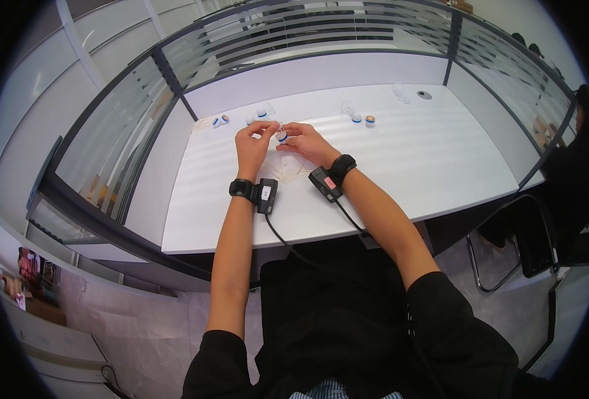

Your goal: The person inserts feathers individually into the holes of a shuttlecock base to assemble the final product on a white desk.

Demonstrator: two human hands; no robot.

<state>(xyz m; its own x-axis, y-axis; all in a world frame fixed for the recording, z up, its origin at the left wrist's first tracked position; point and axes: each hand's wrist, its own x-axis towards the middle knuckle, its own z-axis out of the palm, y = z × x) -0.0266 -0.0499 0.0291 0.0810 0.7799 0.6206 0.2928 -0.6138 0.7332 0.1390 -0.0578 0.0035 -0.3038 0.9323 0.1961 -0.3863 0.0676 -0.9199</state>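
Note:
Over the far middle of the white desk, my right hand (309, 143) is closed around a small round white container with a blue band (282, 137). Its top is turned partly toward me and looks brownish. My left hand (252, 138) is beside it, thumb and forefinger pinched together just above the container's top. What those fingertips hold is too small to make out. Below both hands lies a loose spread of thin pale sticks (288, 169), like toothpicks.
More small blue-banded containers stand beyond my hands, one pair (221, 120) far left and another with a brown top (370, 121) to the right. Clear crumpled plastic (401, 93) lies near a round grey cable hole (425, 95). Partition walls (321, 83) enclose the desk. A black chair (537, 236) is at right.

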